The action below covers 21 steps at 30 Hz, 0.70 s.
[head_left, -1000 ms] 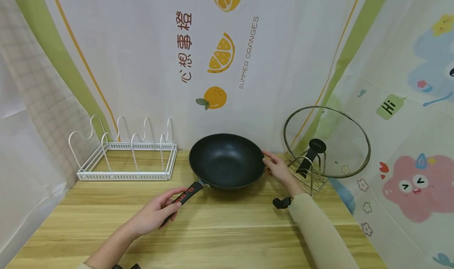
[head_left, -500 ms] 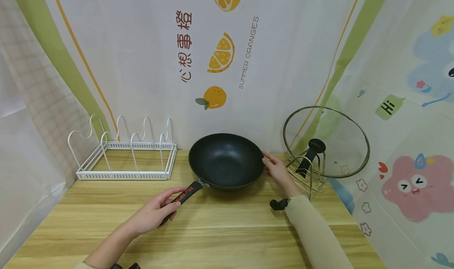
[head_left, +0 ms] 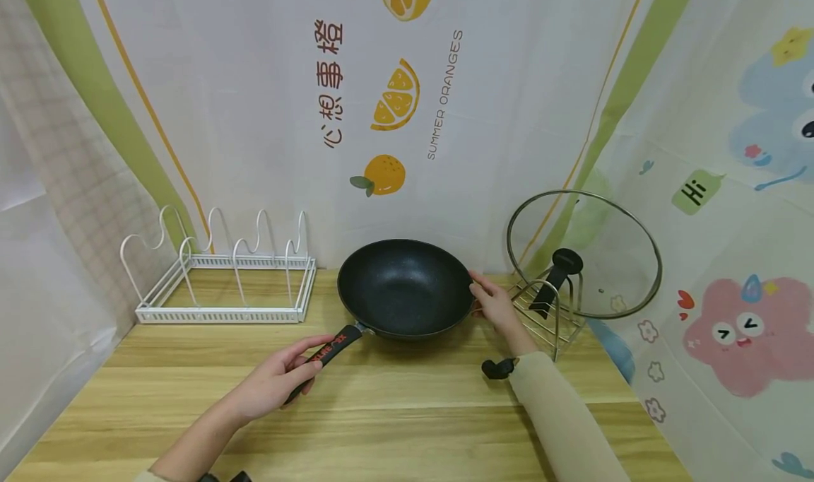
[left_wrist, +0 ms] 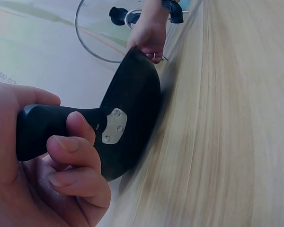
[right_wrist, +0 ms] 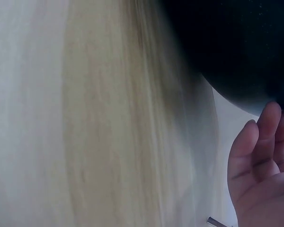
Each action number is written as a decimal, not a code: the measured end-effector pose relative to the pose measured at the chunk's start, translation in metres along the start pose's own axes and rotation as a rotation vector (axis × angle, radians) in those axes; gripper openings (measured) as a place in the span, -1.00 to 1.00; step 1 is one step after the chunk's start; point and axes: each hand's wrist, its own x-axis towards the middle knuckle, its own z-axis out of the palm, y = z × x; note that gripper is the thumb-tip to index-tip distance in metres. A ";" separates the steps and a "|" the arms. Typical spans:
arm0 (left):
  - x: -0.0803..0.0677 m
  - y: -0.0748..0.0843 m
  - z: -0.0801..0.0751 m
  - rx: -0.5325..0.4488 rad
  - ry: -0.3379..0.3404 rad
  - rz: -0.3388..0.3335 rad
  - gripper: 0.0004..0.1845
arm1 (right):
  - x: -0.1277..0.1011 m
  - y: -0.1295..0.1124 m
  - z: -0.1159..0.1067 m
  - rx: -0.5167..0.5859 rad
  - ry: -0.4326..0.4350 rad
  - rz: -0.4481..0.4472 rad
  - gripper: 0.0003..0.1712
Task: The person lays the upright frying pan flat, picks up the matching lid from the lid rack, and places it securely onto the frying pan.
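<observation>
Wok point(head_left: 404, 287), mid-frame, is gripped by its handle point(head_left: 324, 355) in the left hand point(head_left: 275, 383); the right hand point(head_left: 492, 304), fingers relaxed, merely steadies the rim, so tipping is risked.

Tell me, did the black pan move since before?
Hardly. The black pan sits about as far from the white rack as earlier, maybe a hair closer.

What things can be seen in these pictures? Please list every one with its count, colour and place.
wok: 1, black, middle of table
handle: 1, black with red letters, front left of wok
rack: 1, white wire, back left
lid: 1, glass with black knob, upright at right
lid stand: 1, silver wire, under lid
table: 1, light wood
left hand: grips handle
right hand: touches wok's right rim
</observation>
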 end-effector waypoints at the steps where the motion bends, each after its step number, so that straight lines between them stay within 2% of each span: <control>1: 0.000 0.000 0.000 -0.004 0.002 -0.006 -0.41 | 0.000 0.000 0.000 -0.005 -0.001 -0.001 -0.39; 7: 0.000 0.000 -0.002 -0.001 0.008 -0.033 -0.41 | -0.003 -0.002 0.000 -0.012 -0.007 -0.009 -0.37; 21: 0.002 -0.002 -0.009 0.000 -0.013 0.004 -0.39 | -0.006 -0.002 0.002 0.002 0.010 0.006 -0.36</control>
